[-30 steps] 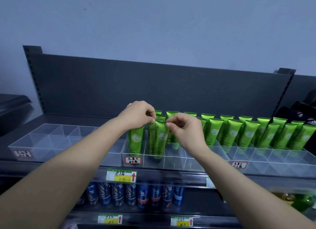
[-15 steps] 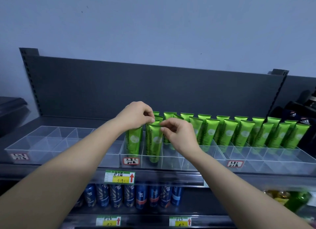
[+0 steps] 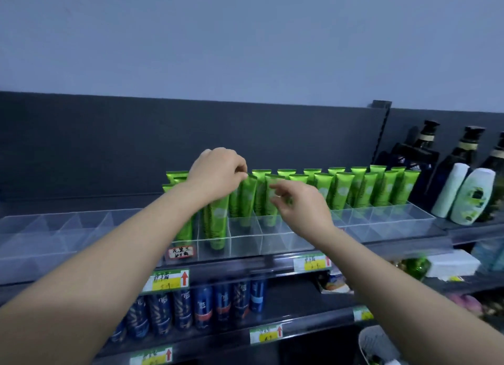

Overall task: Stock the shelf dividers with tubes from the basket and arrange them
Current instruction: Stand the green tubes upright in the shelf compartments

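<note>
At the lower right corner was the rim of a pale basket (image 3: 377,343), and blue cans (image 3: 203,307) stood on the shelf below. Above them, clear dividers (image 3: 245,246) lined the upper shelf. The left hand (image 3: 215,173) pinched the top edge of an upright green tube (image 3: 248,194) standing in a divider slot. The right hand (image 3: 298,205) hovered just beside it, with its fingers apart, loosely curled and gripping nothing. Behind, a row of green tubes (image 3: 364,187) ran rightward toward dark pump bottles (image 3: 463,157).
</note>
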Tool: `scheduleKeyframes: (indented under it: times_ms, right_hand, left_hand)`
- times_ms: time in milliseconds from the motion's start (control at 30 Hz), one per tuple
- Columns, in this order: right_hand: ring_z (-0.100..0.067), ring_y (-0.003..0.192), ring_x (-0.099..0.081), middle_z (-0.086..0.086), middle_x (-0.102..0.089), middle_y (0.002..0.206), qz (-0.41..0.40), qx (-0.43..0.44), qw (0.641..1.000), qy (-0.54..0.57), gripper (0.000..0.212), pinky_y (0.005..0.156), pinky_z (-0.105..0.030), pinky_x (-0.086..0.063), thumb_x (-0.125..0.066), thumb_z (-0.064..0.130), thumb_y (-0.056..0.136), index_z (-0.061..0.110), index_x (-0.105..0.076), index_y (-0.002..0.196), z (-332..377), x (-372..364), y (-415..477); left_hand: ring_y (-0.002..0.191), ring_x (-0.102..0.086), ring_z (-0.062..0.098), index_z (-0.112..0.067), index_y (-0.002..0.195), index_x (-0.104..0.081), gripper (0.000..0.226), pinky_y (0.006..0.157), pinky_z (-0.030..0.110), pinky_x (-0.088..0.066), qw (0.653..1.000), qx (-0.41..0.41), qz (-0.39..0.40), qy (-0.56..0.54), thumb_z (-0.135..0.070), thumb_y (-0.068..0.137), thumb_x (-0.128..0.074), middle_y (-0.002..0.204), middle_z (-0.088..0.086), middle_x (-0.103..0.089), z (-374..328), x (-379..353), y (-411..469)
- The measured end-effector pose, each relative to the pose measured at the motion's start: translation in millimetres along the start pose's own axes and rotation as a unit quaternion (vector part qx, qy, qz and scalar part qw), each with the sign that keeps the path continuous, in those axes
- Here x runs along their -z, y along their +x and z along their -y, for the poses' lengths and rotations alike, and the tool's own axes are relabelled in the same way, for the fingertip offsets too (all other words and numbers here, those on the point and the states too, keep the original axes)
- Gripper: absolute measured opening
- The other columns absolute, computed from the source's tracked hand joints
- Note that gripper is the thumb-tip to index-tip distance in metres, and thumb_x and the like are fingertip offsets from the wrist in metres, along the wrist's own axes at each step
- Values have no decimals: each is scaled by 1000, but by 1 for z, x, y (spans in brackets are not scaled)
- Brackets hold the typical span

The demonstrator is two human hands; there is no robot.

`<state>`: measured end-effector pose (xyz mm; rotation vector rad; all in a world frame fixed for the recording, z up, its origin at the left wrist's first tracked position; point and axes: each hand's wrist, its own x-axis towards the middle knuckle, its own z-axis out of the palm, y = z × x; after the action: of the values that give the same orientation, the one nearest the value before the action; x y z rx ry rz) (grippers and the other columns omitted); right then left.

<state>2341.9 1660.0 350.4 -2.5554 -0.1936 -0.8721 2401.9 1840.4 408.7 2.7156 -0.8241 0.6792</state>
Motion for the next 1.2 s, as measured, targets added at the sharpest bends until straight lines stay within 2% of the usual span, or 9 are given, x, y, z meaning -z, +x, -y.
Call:
scheduleKeyframes:
  times_ms: [167, 333, 467, 667, 767, 833, 1000, 1133, 1200]
  right_hand:
    - [-25, 100, -57, -2, -64, 103, 17, -31, 987, -154, 30, 73, -35, -48, -61, 30, 89, 19, -64, 117, -49, 35, -30]
    - [-25, 113, -51, -3, -58, 118, 70, -95, 963, -240, 40, 86, -36, -44, -57, 35, 92, 20, -55, 129, -99, 74, -67]
    - [-26, 122, -46, -4, -53, 130, 112, -160, 945, -262, 45, 92, -37, -43, -55, 34, 92, 21, -49, 134, -137, 102, -100]
    - [-29, 117, -48, -7, -55, 120, 163, -207, 920, -290, 42, 90, -36, -43, -58, 33, 87, 20, -53, 127, -189, 138, -157]
    - [-29, 117, -48, -7, -55, 121, 185, -217, 913, -290, 41, 89, -37, -42, -59, 35, 87, 19, -54, 125, -213, 153, -186]
    - [-29, 117, -47, -7, -54, 121, 202, -227, 907, -289, 37, 84, -36, -40, -57, 33, 89, 18, -54, 123, -227, 161, -204]
    - [-28, 118, -47, -7, -53, 124, 229, -252, 902, -266, 41, 89, -39, -44, -59, 33, 87, 19, -54, 126, -264, 170, -244]
    - [-31, 112, -50, -9, -54, 123, 251, -269, 895, -250, 34, 80, -38, -44, -53, 25, 89, 17, -56, 122, -289, 168, -272]
    - [-32, 113, -50, -10, -54, 120, 270, -271, 892, -241, 31, 81, -37, -44, -54, 29, 89, 16, -56, 117, -303, 165, -283]
  left_hand:
    - [111, -55, 26, -21, 112, -65, 28, 94, 37, -40, 993, -85, 24, 83, -36, 93, -52, 116, 0, -63, -50, -29, 10]
    - [110, -54, 27, -19, 117, -60, 32, 92, 37, -45, 982, -155, 39, 105, -37, 92, -55, 114, 0, -61, -110, -57, 9]
    - [106, -54, 26, -18, 116, -60, 26, 85, 37, -42, 975, -191, 46, 103, -30, 93, -53, 113, 1, -60, -163, -80, 2]
    - [110, -52, 25, -18, 115, -59, 28, 87, 36, -39, 969, -212, 97, 81, -34, 93, -53, 113, 2, -59, -235, -124, -10]
    - [106, -55, 26, -20, 110, -60, 25, 81, 37, -40, 967, -214, 117, 72, -35, 91, -54, 109, 1, -61, -268, -146, -22]
    - [105, -56, 25, -20, 108, -60, 23, 79, 36, -40, 964, -222, 131, 73, -34, 90, -54, 109, 1, -61, -288, -161, -31]
    - [111, -52, 24, -20, 115, -59, 27, 89, 36, -39, 958, -223, 168, 67, -31, 92, -52, 115, 1, -59, -334, -195, -52]
    - [111, -52, 25, -19, 118, -59, 30, 87, 37, -40, 951, -216, 211, 64, -31, 91, -51, 114, 2, -59, -357, -225, -65]
    - [108, -53, 26, -17, 116, -60, 29, 86, 38, -41, 943, -222, 234, 73, -31, 91, -53, 111, 3, -60, -363, -243, -69]
